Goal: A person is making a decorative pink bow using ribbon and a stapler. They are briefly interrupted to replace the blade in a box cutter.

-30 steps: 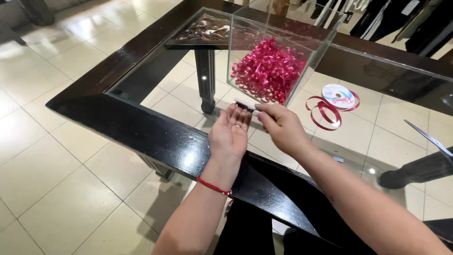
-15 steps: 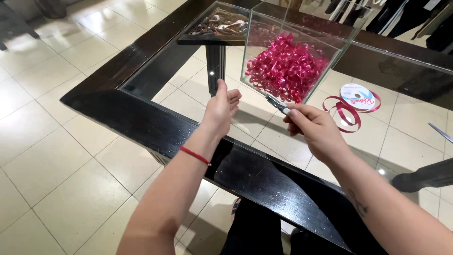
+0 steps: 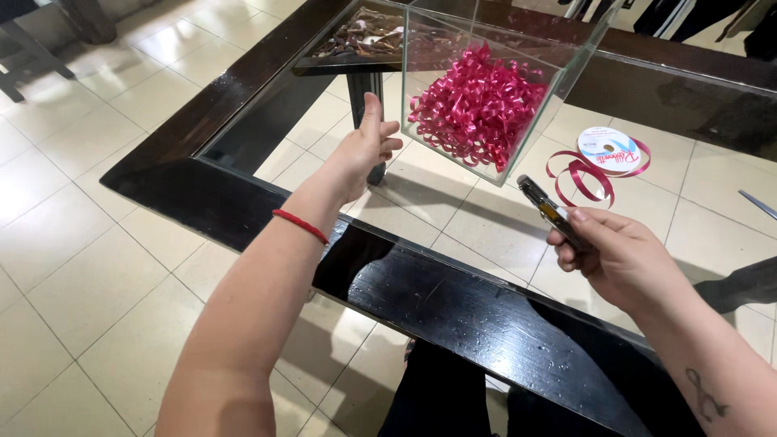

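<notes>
Right of centre, the right hand (image 3: 615,259) grips closed scissors (image 3: 544,205), blades away. Left hand (image 3: 366,150), fingers spread and empty, nears the clear glass box (image 3: 518,48) of curled magenta ribbon (image 3: 477,105) on the glass tabletop (image 3: 453,218).

Glass box (image 3: 518,89) on the tabletop (image 3: 453,299) holding ribbon curls (image 3: 477,105), tray (image 3: 356,40) behind-left of it, ribbon spool (image 3: 607,150) to its right, left hand (image 3: 364,154) just left of box, right hand (image 3: 615,259) in front of spool.
</notes>
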